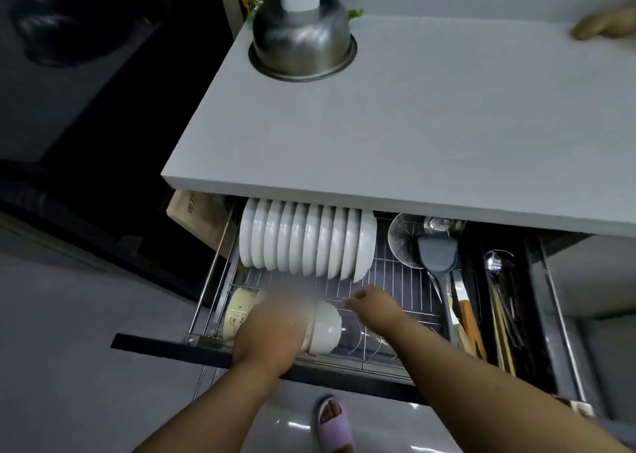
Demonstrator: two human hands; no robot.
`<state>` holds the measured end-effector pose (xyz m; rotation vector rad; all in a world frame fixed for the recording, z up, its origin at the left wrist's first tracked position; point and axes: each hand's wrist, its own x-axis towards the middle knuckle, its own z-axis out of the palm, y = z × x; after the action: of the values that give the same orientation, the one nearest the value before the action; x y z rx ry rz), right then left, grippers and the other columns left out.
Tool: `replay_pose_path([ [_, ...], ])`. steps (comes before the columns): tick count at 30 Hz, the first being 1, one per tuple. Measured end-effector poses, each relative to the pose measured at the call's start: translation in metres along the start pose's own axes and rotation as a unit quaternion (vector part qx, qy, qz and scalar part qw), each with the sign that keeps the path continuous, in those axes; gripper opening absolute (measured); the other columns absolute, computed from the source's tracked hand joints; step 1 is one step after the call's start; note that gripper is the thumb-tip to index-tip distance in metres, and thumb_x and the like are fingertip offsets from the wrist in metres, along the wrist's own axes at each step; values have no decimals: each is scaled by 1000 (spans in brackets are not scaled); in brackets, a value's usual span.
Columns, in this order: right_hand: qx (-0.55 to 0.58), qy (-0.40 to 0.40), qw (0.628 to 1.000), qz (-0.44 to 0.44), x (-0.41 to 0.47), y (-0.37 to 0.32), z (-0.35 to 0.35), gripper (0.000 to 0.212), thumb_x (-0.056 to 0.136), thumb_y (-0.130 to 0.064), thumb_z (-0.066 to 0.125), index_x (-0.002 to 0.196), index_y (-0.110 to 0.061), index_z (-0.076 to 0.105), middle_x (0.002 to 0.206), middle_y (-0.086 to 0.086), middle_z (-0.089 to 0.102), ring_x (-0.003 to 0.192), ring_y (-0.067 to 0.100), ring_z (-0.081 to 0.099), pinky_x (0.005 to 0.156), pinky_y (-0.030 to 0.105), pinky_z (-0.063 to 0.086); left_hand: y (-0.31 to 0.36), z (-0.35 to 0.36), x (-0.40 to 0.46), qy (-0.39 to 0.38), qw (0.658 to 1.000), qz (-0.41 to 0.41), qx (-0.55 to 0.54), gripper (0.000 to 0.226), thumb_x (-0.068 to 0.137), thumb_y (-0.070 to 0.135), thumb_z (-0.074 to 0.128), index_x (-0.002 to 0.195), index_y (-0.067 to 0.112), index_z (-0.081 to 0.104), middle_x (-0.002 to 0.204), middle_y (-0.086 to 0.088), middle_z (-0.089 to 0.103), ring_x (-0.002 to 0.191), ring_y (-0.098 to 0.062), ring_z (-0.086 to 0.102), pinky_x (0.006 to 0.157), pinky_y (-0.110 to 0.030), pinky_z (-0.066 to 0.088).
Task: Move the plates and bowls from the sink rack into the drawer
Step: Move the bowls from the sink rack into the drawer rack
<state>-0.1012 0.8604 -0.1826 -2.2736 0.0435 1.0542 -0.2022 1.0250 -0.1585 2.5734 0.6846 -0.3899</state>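
The drawer (172, 344) under the counter is pulled out, with a wire rack (395, 280) inside. A row of white plates (306, 239) stands on edge at the back of the rack. In the front row, white bowls (327, 328) lie on their sides beside a cream bowl with a cartoon print (235, 315). My left hand (272, 328) is blurred and lies over the white bowls, its fingers wrapped round them. Just right of the bowls, my right hand (373, 306) hovers above the rack wires, fingers loosely curled and holding nothing.
A grey spatula (438, 253), a wire strainer (406, 236) and chopsticks (502, 315) fill the drawer's right compartments. An upturned steel bowl (303, 39) sits on the grey counter (413, 125). Another person's hand (605, 24) rests at the counter's far right. My slippered foot (332, 425) is below the drawer.
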Motion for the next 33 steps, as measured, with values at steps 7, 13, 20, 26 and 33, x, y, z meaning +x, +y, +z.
replay_pose_path([
  [7, 83, 129, 988, -10, -46, 38, -86, 29, 92, -31, 56, 71, -14, 49, 66, 3, 53, 58, 17, 46, 57, 24, 37, 80, 1, 13, -12, 994, 91, -60, 35, 94, 41, 46, 119, 16, 51, 115, -3, 56, 101, -20, 53, 87, -36, 48],
  [13, 188, 277, 942, -9, -97, 92, -161, 19, 90, -33, 59, 85, -15, 61, 70, -1, 58, 72, 18, 56, 65, 28, 43, 204, 1, -1, -10, 971, 222, -90, 42, 95, 41, 46, 129, 16, 46, 124, -1, 53, 109, -17, 52, 93, -34, 46],
  [20, 274, 432, 859, 15, -170, 192, -250, 21, 90, -35, 59, 103, -17, 60, 89, -4, 60, 85, 18, 58, 71, 29, 41, 332, 35, -45, -41, 938, 335, -79, 45, 94, 45, 47, 131, 19, 46, 126, 0, 52, 111, -16, 52, 95, -35, 46],
  [26, 320, 514, 794, 48, -238, 289, -301, 18, 89, -35, 59, 100, -22, 62, 89, -6, 62, 80, 12, 58, 62, 27, 41, 428, 86, -101, -68, 910, 407, -48, 45, 94, 45, 47, 131, 19, 45, 123, 1, 54, 108, -15, 54, 92, -35, 47],
  [33, 331, 563, 752, 89, -304, 397, -346, 16, 88, -35, 60, 97, -23, 63, 81, -7, 59, 71, 10, 56, 60, 27, 41, 532, 146, -162, -101, 881, 459, -45, 40, 93, 41, 50, 125, 17, 49, 115, -1, 56, 103, -19, 56, 92, -39, 48],
])
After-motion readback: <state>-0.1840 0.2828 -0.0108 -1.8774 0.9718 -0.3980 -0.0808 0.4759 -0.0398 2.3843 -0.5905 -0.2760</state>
